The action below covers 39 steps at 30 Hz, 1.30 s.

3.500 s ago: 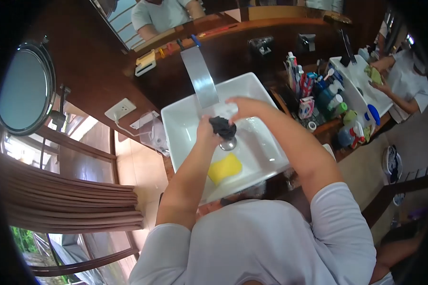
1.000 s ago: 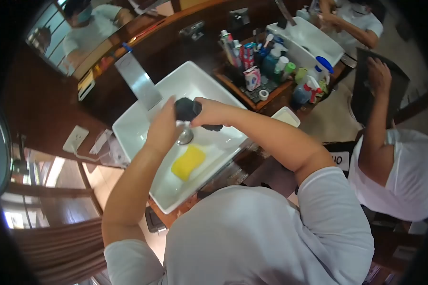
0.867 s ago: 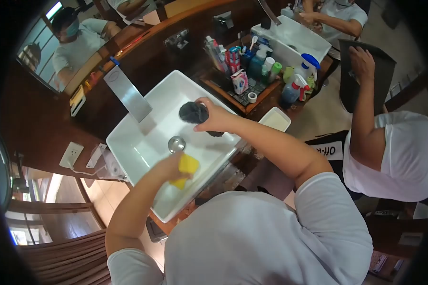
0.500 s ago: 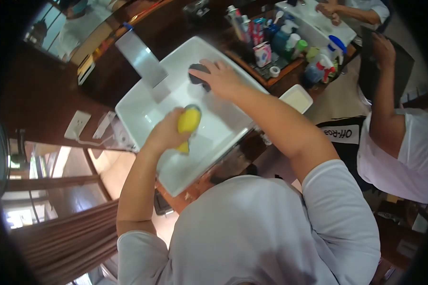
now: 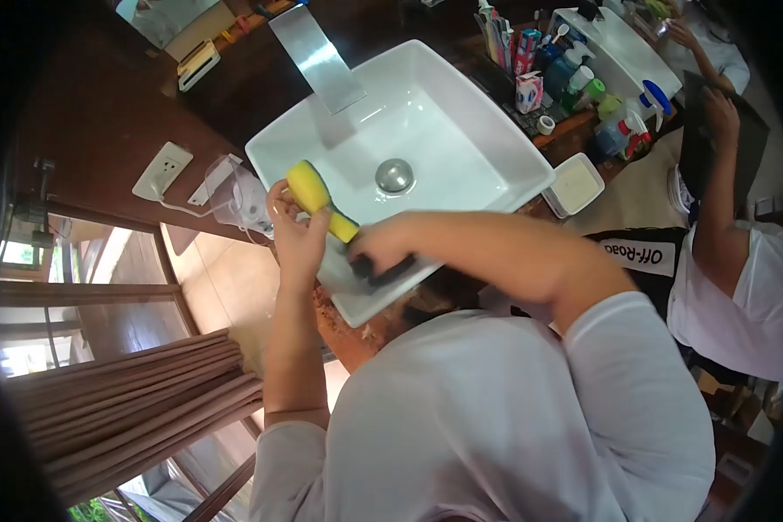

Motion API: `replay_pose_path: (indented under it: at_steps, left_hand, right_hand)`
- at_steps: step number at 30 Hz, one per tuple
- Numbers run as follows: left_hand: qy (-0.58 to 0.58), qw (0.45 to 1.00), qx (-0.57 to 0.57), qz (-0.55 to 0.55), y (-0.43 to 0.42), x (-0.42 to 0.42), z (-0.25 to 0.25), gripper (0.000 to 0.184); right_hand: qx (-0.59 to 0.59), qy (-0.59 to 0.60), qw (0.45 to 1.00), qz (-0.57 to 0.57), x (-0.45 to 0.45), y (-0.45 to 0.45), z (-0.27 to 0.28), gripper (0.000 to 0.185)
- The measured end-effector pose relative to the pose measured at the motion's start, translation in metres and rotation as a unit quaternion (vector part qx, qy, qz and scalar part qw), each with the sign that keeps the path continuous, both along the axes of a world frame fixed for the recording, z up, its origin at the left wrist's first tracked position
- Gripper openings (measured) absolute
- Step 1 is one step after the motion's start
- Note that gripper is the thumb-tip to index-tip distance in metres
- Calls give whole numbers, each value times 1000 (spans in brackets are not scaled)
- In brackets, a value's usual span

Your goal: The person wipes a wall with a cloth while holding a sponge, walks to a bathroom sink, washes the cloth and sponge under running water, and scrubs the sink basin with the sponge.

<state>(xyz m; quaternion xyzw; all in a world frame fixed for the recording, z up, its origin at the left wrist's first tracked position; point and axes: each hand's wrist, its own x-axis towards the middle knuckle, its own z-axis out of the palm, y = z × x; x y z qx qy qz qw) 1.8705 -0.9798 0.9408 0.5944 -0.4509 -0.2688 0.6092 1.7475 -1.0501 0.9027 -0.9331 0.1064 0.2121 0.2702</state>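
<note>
A white square sink (image 5: 448, 130) with a round metal drain (image 5: 394, 176) lies in front of me. At its near-left side, my left hand (image 5: 300, 248) grips a yellow sponge (image 5: 309, 187) with a darker scouring layer, raised over the basin. My right hand (image 5: 384, 242), smeared by motion, presses a dark grey cloth (image 5: 393, 277) against the sink's near wall and rim, beside the sponge's lower end. The fingers of my right hand are partly hidden in the cloth. A flat metal faucet (image 5: 317, 65) stands at the sink's far-left corner.
Right of the sink are a white tub (image 5: 574, 184), toothpaste boxes, several bottles and a blue-topped spray bottle (image 5: 657, 103). A second sink (image 5: 626, 56) stands beyond. Other people's arms show at right. An outlet (image 5: 163, 170) with a cord is at left.
My right hand has brought the dark cloth from the basin's far side to its near rim. My left hand has lifted the sponge and turned it. The view has shifted, and the drain shows fully.
</note>
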Motion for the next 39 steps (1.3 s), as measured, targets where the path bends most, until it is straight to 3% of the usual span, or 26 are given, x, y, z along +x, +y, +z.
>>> replay_pose_path:
  at_steps: [1,4,6,8,11,13,15,17,19,20,22,24,26,28,29,30,31,33,36,39]
  left_hand:
    - [-3,1000,-4,7,1,0,0,61]
    - [-6,1000,-7,21,6,1,1,61]
    - [0,1000,1,24,8,-5,2,62]
    - [-42,999,-6,10,10,-6,-3,63]
    - [-64,998,-16,21,11,-5,-10,65]
    - [-62,997,-26,34,9,-5,-12,65]
    - [-86,995,-19,36,8,-5,-10,65]
    - [-99,994,-14,43,6,-5,-9,65]
    - [-101,993,-2,54,8,-6,-7,65]
    - [-102,993,-18,56,7,-5,-8,65]
    - [-100,992,-44,68,5,-2,-14,65]
    - [-99,993,-15,56,7,-3,-10,64]
    - [-89,995,-7,48,6,-4,-9,63]
    - [-71,996,-15,45,3,-4,-9,63]
    - [-70,996,-15,44,2,-3,-9,62]
    - [-69,997,-15,42,1,-2,-9,62]
    - [-67,997,-13,38,1,-1,-9,61]
    - [-61,997,-22,32,1,-1,-12,61]
    - [-70,996,-23,41,-1,0,-13,61]
    - [-76,996,-10,53,0,-1,-11,62]
  right_hand:
    - [-1,11,1000,-20,18,13,4,36]
    - [-17,25,991,131,21,11,0,26]
    - [74,2,993,86,-13,-13,10,24]
    - [213,-32,976,12,-48,-58,23,25]
    - [304,-98,906,-276,-90,-125,50,31]
    - [149,-164,919,-325,-100,-168,40,36]
    - [-184,-128,927,-300,-89,-199,-24,37]
    - [-231,-47,936,-262,-45,-180,-31,42]
    - [-94,-143,931,-322,12,-162,-53,48]
    - [-144,-169,943,-248,39,-141,-60,45]
    - [-67,-204,964,-155,71,-102,-58,37]
    - [-47,-324,943,-65,101,-91,-108,30]
    - [5,-288,957,-28,96,-79,-107,26]
    - [45,-148,988,-23,42,-53,-43,25]
    - [135,-120,981,-64,19,-37,-14,26]
    - [81,9,995,-50,9,-22,20,28]
    - [65,-56,996,12,1,-18,11,35]
    - [157,1,987,-23,-6,-6,15,58]
    - [181,82,979,-41,-11,4,31,71]
    - [175,81,979,-66,-11,0,16,76]
